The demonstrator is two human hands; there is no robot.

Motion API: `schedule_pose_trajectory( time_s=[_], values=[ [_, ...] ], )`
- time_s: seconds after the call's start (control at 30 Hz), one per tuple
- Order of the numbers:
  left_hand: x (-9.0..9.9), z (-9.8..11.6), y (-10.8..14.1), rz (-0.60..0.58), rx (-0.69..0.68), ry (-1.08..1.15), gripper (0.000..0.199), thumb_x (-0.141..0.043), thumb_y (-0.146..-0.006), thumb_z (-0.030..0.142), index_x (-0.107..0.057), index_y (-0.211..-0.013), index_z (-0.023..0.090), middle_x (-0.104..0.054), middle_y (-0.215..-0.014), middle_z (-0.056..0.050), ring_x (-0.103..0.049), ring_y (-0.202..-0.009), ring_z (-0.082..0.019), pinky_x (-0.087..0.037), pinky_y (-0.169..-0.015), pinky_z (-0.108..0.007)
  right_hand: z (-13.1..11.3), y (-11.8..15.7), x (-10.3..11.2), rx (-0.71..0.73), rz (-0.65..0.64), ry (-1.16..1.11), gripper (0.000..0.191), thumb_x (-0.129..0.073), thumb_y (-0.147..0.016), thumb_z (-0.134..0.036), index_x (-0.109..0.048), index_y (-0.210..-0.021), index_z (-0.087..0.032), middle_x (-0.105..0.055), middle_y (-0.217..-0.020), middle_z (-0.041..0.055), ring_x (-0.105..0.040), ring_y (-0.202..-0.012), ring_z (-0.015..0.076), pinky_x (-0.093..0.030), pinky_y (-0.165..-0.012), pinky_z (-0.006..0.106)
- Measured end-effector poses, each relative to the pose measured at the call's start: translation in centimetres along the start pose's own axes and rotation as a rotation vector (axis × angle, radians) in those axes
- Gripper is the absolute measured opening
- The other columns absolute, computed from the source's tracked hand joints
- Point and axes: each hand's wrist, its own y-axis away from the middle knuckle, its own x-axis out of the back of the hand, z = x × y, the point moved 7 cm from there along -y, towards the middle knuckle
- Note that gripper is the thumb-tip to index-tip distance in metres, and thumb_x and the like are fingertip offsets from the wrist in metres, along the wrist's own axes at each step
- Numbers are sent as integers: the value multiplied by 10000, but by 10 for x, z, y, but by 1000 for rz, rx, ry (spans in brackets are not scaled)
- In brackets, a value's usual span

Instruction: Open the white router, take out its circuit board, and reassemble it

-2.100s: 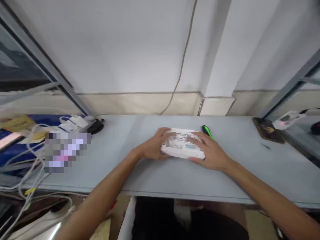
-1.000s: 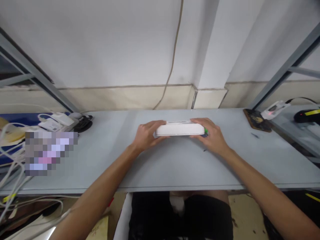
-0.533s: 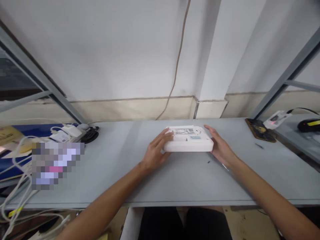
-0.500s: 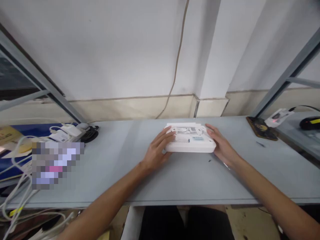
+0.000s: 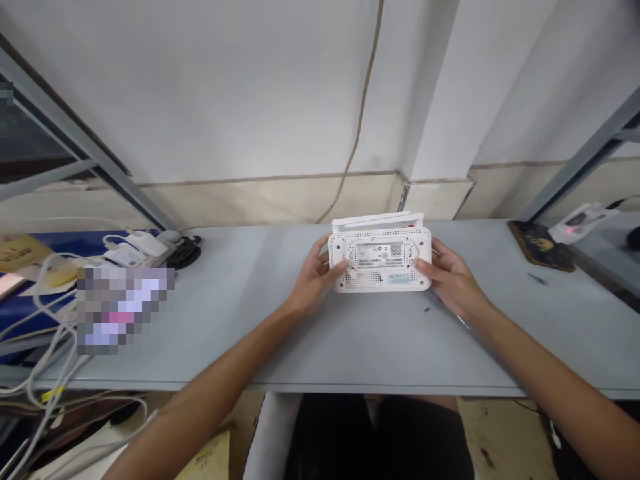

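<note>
A white router [image 5: 370, 280] is held up between my two hands above the grey table, its vented underside with a printed label [image 5: 377, 255] turned toward me. White antennas [image 5: 375, 220] lie folded along its top edge, with a small red spot near their right end. My left hand [image 5: 320, 270] closes on the left side, thumb on the underside and fingers behind. On the right side, my right hand [image 5: 450, 273] grips the same way, its thumb near the corner. The fingers behind the router are mostly hidden. A tiny dark piece [image 5: 427, 309] lies on the table below the router.
Power adapters [image 5: 143, 247] and tangled white cables [image 5: 55, 327] crowd the left end, beside a blurred-out item [image 5: 123, 310]. On the right are a dark patterned pad [image 5: 540, 247], a white device [image 5: 580, 223] and a small dark object [image 5: 538, 278]. Metal frames [image 5: 95, 153] rise at both sides.
The router has been tilted up, so its underside now faces me more fully. My left fingers have gone from its face to behind it, with both thumbs now in front.
</note>
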Motion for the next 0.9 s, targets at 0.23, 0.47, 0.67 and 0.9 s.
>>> schedule_pose_trajectory(
  time_s=[0.23,0.47,0.67,0.9],
  values=[
    [-9,9,4,-46,-105,-51,561,-832,-860,373,-556,-1319,210,-705,-1338,-135,-712,-1171,-279,-639,-920,-417,-7,-2,6,186,50,167,433,-537,-1021,-577,-532,-1379,-333,-683,-1382,85,-709,-1191,269,-665,-895,448],
    [-9,12,2,-68,-149,-68,465,-846,-850,349,-584,-1212,221,-751,-1191,-87,-721,-1071,-234,-612,-841,-360,-6,0,9,288,84,287,424,-503,-1033,-573,-496,-1392,-350,-639,-1425,84,-662,-1267,273,-620,-1005,461],
    [-7,7,3,-71,-144,-95,457,-862,-821,358,-584,-1153,212,-758,-1156,-91,-725,-1023,-229,-591,-814,-351,-4,3,10,272,101,227,367,-561,-1009,-545,-531,-1329,-367,-669,-1357,63,-683,-1212,267,-628,-964,436],
    [0,7,2,-21,-131,-70,447,-885,-795,364,-584,-1079,196,-775,-1084,-79,-735,-951,-212,-592,-768,-324,-4,-2,5,286,124,211,337,-572,-999,-546,-541,-1267,-345,-714,-1232,57,-729,-1070,245,-648,-846,392]
  ],
)
